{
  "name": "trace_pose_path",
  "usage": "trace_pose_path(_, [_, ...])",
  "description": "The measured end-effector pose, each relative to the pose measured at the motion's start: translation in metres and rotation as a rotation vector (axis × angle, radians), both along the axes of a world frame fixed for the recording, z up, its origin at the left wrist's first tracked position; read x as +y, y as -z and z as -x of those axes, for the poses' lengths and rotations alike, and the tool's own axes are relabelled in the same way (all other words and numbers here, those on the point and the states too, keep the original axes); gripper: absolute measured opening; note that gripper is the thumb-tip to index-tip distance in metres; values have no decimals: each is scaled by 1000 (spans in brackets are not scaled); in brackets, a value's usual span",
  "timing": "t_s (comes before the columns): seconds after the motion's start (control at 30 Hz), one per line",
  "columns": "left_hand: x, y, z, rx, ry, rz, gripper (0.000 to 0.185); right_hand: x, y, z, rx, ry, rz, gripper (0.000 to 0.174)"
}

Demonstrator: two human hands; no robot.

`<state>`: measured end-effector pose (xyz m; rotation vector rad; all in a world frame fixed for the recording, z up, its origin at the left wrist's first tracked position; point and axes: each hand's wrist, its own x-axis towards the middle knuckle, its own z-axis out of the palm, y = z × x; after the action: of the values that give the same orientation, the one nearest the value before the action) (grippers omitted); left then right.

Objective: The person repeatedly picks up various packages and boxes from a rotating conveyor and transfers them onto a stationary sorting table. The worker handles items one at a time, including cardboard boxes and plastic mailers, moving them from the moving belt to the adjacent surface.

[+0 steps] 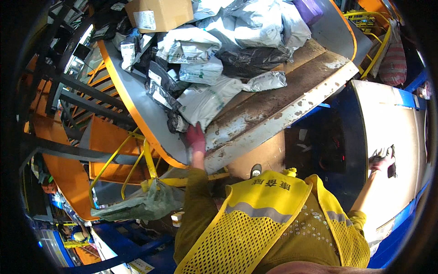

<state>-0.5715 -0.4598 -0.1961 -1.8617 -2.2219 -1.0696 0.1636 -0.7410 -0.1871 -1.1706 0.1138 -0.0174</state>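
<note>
My left hand (196, 138), in a dark red glove, reaches into the lower corner of a metal chute and touches the bottom end of a white plastic mailing bag (209, 99); whether its fingers grip the bag cannot be told. Beside it lies a small black parcel (177, 122). My right hand (382, 160), in a glove, is over the pale surface of a conveyor belt (386, 123) at the right, at a small black item (393, 167); its grip on that is unclear. Higher in the chute are piled white and black bags and a cardboard box (160, 13).
The chute's worn metal lip (291, 113) runs diagonally in front of me, with an orange-edged side wall (130, 106) at left. Yellow tube frames (149, 161) stand on both sides, one with a green sack (147, 205). A person (79, 234) is far off at lower left.
</note>
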Motion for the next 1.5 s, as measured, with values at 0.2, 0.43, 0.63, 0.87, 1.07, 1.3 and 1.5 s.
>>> trace_pose_path(0.2, [-76,-59,-118,-250,322,-4,35,112,-37,222,22,-1285,0,60])
trace_pose_path(0.43, [-146,-102,-198,-412,1059,23,30,146,-98,370,487,-1788,79,78])
trace_pose_path(0.63, [-157,-88,-233,-102,1336,344,34,123,-94,358,463,-1427,-263,81])
trace_pose_path(0.87, [-101,-76,-152,-249,818,191,24,82,-104,271,105,-1180,-23,80])
trace_pose_path(1.07, [26,-31,-33,788,140,484,52,39,-66,136,-224,-574,223,53])
trace_pose_path(1.3, [89,6,18,938,334,547,26,-55,-58,-17,-12,-168,70,46])
trace_pose_path(1.5, [65,-21,-28,448,327,270,29,-123,-30,-92,-2,86,166,48])
